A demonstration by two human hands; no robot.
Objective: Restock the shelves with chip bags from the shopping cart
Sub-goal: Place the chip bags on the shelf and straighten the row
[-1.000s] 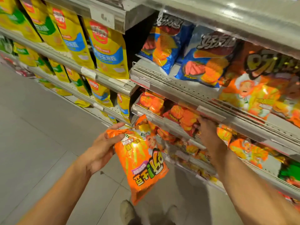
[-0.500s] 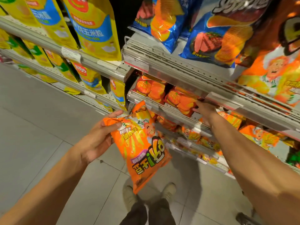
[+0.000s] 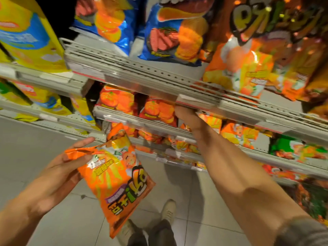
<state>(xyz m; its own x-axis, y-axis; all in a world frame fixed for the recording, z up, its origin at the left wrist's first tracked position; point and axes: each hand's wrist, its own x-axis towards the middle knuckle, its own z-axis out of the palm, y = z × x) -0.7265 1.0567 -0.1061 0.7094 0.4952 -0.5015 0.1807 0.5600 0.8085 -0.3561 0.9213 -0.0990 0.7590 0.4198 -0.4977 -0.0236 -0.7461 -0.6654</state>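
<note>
Chip bag (image 3: 113,176), orange, is pinched by its crimped top edge in the left hand (image 3: 58,173) and hangs below the shelves. The right hand (image 3: 186,118) is reached under a shelf rail (image 3: 197,102); its fingers are hidden, so its grip cannot be told. A slack pinch could drop the bag; crowded shelf rows could be knocked. Counted: one held bag, two hands, two shoes (image 3: 168,210).

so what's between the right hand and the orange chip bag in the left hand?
Head view: only the grey shelf edge and small orange snack bags behind it. The right hand reaches under the upper shelf; the orange chip bag hangs apart.
</note>
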